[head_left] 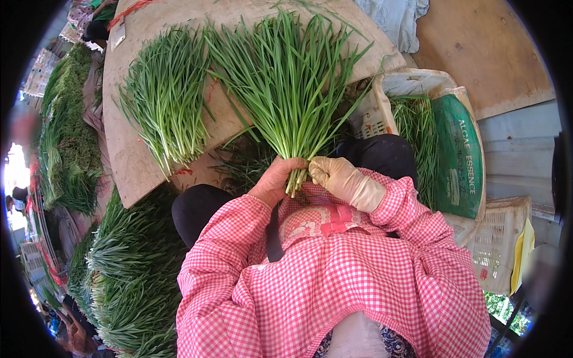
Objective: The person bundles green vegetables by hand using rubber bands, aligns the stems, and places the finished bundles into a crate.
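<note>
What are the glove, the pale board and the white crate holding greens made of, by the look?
Glove: probably matte rubber or latex; wrinkled cuff.
Pale board: likely dull wood or plywood; flat, stained face.
White crate: probably moulded plastic, semi-dull; slotted wall.

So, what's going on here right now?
A person in a pink-and-white checked top holds a fanned bunch of long, narrow green leaves, the bare left hand closed around it near its pale stem ends. The right hand, in a cream glove, is at the same end; whether it grips is unclear. Another green leafy bunch lies on the tan wooden board to the left, and a white plastic crate holding green stems is on the right.
</note>
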Demonstrator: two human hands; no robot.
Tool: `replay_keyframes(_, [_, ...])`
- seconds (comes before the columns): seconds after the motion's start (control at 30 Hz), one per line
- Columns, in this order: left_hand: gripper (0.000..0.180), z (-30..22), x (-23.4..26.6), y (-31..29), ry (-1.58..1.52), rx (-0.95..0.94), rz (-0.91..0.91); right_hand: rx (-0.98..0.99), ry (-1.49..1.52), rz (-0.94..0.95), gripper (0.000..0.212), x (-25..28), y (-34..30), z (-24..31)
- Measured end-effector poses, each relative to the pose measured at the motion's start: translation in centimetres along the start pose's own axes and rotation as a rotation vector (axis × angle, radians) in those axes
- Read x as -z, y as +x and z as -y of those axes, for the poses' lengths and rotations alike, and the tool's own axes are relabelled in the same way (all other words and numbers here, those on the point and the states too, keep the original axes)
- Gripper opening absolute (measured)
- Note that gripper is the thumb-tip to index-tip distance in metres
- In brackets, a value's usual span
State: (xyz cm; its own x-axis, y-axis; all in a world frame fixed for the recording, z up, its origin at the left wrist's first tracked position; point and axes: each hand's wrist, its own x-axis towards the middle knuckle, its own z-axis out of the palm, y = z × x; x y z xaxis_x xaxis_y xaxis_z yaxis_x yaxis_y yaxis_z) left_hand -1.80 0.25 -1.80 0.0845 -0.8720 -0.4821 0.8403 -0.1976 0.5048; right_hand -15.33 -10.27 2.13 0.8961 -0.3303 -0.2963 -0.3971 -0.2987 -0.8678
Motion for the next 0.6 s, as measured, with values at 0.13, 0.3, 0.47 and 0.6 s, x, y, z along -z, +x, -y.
replay_keyframes(0.13, [0.028,0.4,-0.2,0.5,-0.039,-0.037,-0.048,0.04,0.011,-0.04,0.014,-0.4,-0.3,0.0])
replay_keyframes(0.3, [0.028,0.1,0.1,-0.1,-0.038,-0.014,-0.025,-0.012,-0.1,-0.015,0.018,-0.1,-0.5,1.3])
replay_keyframes(0.47, [0.026,0.5,-0.6,0.9,0.043,-0.049,-0.121,0.055,-0.157,0.271,0.028,-2.6,-2.6,1.7])
replay_keyframes(0.6, [0.026,0.0,0.0,1.2,0.016,-0.041,-0.067,0.041,-0.496,0.295,0.027,-1.3,-1.7,3.0])
